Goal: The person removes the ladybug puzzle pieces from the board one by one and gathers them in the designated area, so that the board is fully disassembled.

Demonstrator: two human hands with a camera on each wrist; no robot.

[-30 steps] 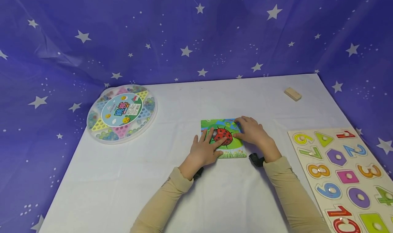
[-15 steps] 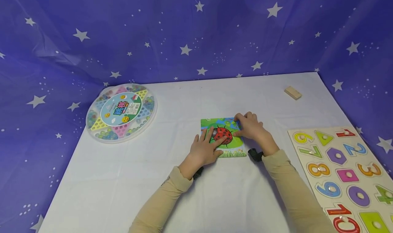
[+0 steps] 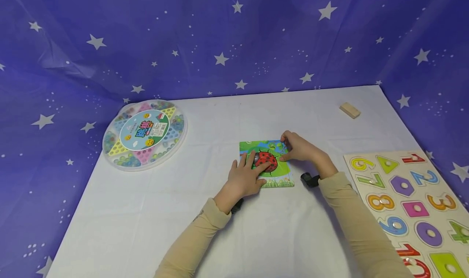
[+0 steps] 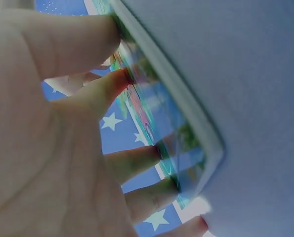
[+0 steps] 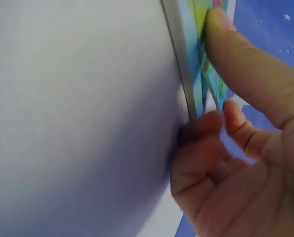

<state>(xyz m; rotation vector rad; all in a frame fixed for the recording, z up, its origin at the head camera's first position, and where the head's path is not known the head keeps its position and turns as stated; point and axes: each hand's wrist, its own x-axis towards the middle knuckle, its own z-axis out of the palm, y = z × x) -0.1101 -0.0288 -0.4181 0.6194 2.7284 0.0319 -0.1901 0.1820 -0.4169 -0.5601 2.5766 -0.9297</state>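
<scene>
A square ladybug jigsaw puzzle (image 3: 274, 179) lies flat on the white table. My left hand (image 3: 243, 181) rests on its left part with fingers spread; in the left wrist view its fingertips (image 4: 118, 79) press on the glossy picture. At the upper right corner my right hand (image 3: 302, 148) bends its fingers round a corner piece, thumb on the picture side. The right wrist view shows the thumb (image 5: 226, 37) on the picture and curled fingers (image 5: 201, 148) at the board's corner. A thin edge of a piece (image 5: 211, 89) looks slightly raised there. The fingers hide part of that piece.
A round Chinese checkers box (image 3: 144, 135) with marbles stands at the left. On the right lies a wooden number-and-shape peg board (image 3: 388, 176). A small wooden block (image 3: 349, 110) sits at the back right. Purple star cloth (image 3: 220, 33) hangs behind the table.
My right hand has shifted slightly up and to the right at the corner, its fingers more bent. The left hand has stayed in place on the puzzle.
</scene>
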